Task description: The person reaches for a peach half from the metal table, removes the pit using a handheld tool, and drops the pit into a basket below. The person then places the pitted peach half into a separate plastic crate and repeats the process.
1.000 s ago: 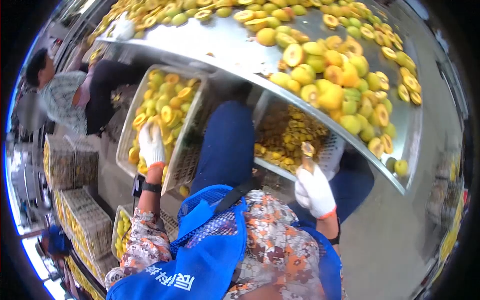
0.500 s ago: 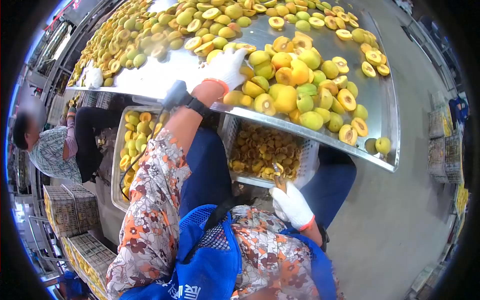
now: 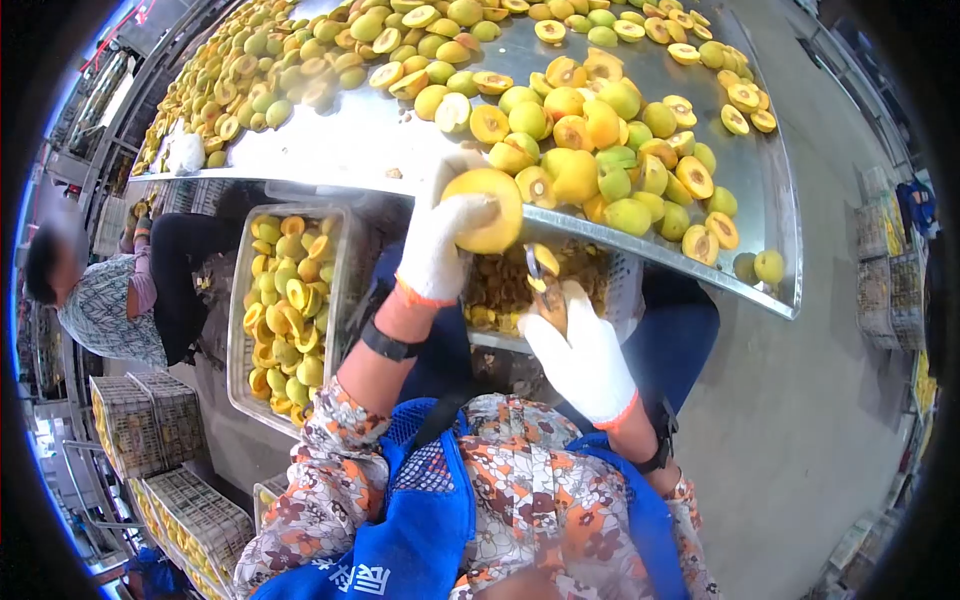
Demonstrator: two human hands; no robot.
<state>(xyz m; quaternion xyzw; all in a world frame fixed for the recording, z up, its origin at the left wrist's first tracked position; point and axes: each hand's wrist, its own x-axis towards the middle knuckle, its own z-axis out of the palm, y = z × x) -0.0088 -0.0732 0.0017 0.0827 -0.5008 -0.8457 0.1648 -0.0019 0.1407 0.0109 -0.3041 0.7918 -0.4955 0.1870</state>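
In its white glove, my left hand [image 3: 432,250] grips a yellow peach half [image 3: 497,212], cut face showing, just off the table's front edge. My gloved right hand [image 3: 582,362] is closed around the wooden handle of a pitting tool [image 3: 548,292]. The tool's curved metal end points up and carries something yellow, close below the peach half. Beneath both hands is a white basket [image 3: 624,300] of brownish pits and scraps. Many halved peaches [image 3: 570,205] lie heaped on the metal table [image 3: 330,140] beyond my hands.
A pale crate [image 3: 240,335] filled with peach halves stands left of my legs. Another person [image 3: 110,290] sits farther left. Stacked crates [image 3: 150,425] stand at the lower left, and more crates [image 3: 888,305] at the far right. The table has a raised metal edge [image 3: 700,282].
My left hand has drawn back from the pile on the table and now holds a peach half. The right hand has risen with the tool toward it.
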